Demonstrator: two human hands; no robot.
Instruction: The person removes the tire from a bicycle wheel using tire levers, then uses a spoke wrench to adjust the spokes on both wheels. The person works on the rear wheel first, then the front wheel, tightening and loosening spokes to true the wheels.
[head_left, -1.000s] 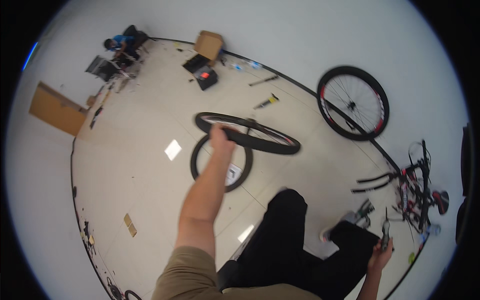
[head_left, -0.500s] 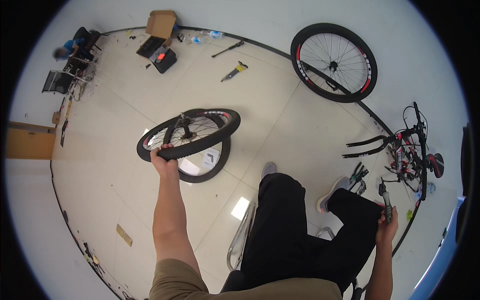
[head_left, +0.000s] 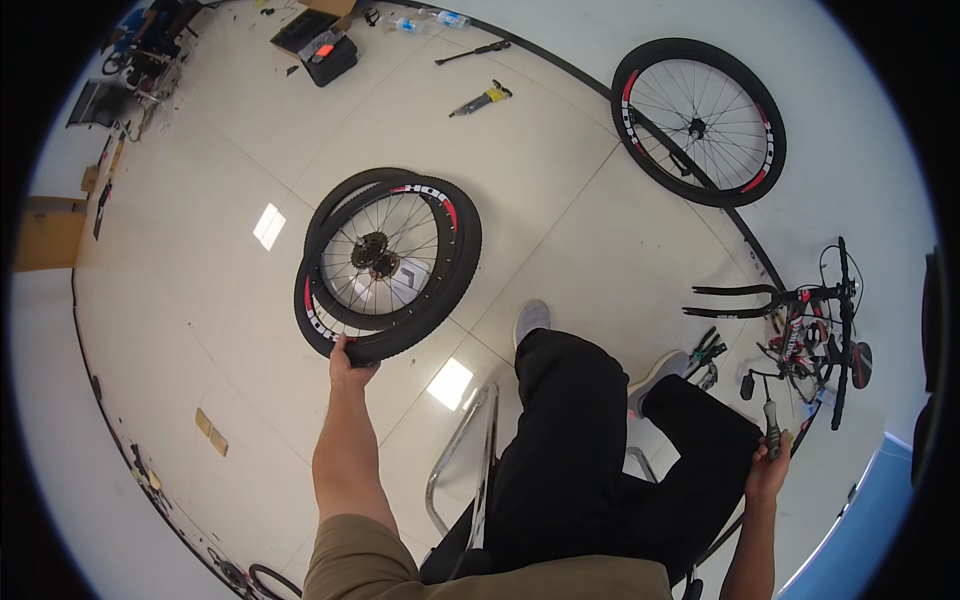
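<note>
My left hand point(head_left: 352, 364) is closed on the lower edge of a bicycle wheel point(head_left: 462, 265) with a black tyre and red-and-white rim markings. The wheel is tilted, and its rear sprockets point(head_left: 369, 250) face me. Behind it shows a black ring like a loose tyre point(head_left: 345, 188), partly covered. A white sheet or box point(head_left: 407, 282) appears through the spokes. My right hand point(head_left: 768, 474), beside my right knee, grips the grey handle of a screwdriver point(head_left: 772, 430), its thin shaft pointing away from me.
Another wheel point(head_left: 775, 130) leans on the wall. A bicycle frame point(head_left: 795, 325) stands at the right, near tools point(head_left: 708, 350) by my foot. Farther off lie a hand pump point(head_left: 482, 98), a black toolbox point(head_left: 328, 62) and bottles point(head_left: 450, 19). A metal chair frame point(head_left: 485, 450) is by my leg.
The wheel in my left hand has turned from nearly edge-on to face me more. My left hand has shifted slightly lower and right in view. My right hand still grips the screwdriver.
</note>
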